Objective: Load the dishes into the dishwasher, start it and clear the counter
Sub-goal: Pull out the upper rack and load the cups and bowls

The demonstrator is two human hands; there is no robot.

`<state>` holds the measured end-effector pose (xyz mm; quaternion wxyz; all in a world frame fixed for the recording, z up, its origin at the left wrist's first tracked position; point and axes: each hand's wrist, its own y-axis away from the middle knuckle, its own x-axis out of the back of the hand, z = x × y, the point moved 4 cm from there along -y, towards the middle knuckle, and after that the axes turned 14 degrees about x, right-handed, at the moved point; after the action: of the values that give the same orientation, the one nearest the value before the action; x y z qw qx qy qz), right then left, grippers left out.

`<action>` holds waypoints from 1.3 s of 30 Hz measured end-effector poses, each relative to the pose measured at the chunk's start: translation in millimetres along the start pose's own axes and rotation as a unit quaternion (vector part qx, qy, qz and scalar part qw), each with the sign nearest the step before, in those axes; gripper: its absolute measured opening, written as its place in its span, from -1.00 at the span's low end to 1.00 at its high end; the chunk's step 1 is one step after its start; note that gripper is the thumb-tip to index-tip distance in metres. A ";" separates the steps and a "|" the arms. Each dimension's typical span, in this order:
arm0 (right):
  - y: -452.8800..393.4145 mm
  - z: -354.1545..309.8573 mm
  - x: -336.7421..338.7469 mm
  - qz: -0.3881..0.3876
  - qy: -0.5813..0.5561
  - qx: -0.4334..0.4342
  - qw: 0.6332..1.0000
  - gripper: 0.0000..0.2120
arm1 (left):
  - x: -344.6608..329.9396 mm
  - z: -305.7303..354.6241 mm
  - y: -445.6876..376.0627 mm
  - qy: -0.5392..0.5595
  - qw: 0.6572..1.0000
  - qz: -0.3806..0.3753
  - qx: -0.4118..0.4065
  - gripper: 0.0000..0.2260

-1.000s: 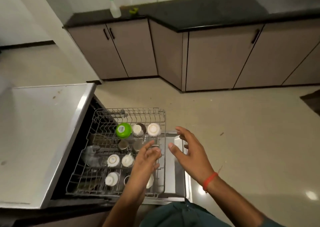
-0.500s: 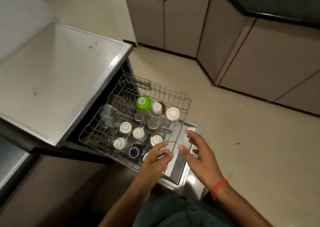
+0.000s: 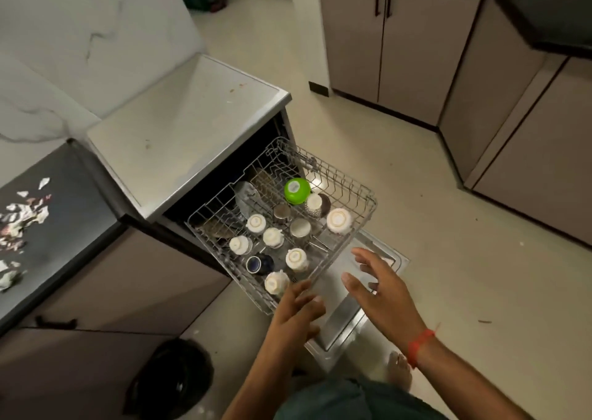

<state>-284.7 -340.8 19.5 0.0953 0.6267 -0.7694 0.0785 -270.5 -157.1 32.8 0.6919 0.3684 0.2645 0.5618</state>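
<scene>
Hands, left hand (image 3: 299,310) and right hand (image 3: 379,291), spread empty before loaded rack (image 3: 358,192); push evenly on its near rim.

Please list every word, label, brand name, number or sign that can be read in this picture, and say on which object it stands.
No text can be read in this picture.
Green bowl in the dishwasher rack: a pale round sticker on its base, too blurred to read.
White cups, upside down: ring marks on the bases, no legible print.
Torn paper scraps on the dark counter: dark and reddish patches, perhaps print, too small to read.
</scene>
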 end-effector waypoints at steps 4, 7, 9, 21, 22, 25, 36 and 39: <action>9.2 3.1 21.7 -0.021 -0.002 0.012 1.000 -0.55 | -17.6 6.2 19.4 0.010 0.999 0.025 -0.028 -0.67; 6.9 3.5 19.4 -0.034 -0.008 0.010 0.999 -0.55 | -21.7 7.6 31.0 0.006 0.999 0.034 -0.041 -0.67; 4.9 -0.8 12.2 -0.051 -0.020 0.009 0.998 -0.54 | -20.1 4.4 35.4 0.002 0.999 0.041 -0.036 -0.65; -22.0 -3.9 2.5 -0.109 0.016 -0.003 0.994 -0.61 | -1.3 -2.5 4.4 0.083 0.995 0.050 -0.002 -0.71; -29.2 -7.0 4.0 -0.108 0.018 -0.001 0.994 -0.60 | 0.0 3.1 -1.9 0.087 0.995 0.045 -0.001 -0.71; -50.5 -4.9 5.7 -0.103 0.029 -0.009 0.994 -0.60 | 0.9 11.9 -25.3 0.078 0.996 0.031 0.009 -0.70; -109.7 8.9 23.2 -0.182 0.003 -0.031 0.983 -0.62 | -9.5 36.2 -47.5 0.104 0.991 0.075 0.038 -0.73; -140.1 21.8 39.0 -0.232 0.006 -0.040 0.972 -0.63 | -29.5 38.4 -53.5 0.138 0.982 0.111 0.062 -0.74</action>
<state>-156.2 -411.4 8.2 0.1406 0.7832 -0.6051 0.0267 -216.1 -199.1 10.8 0.5579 0.3564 0.3488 0.6633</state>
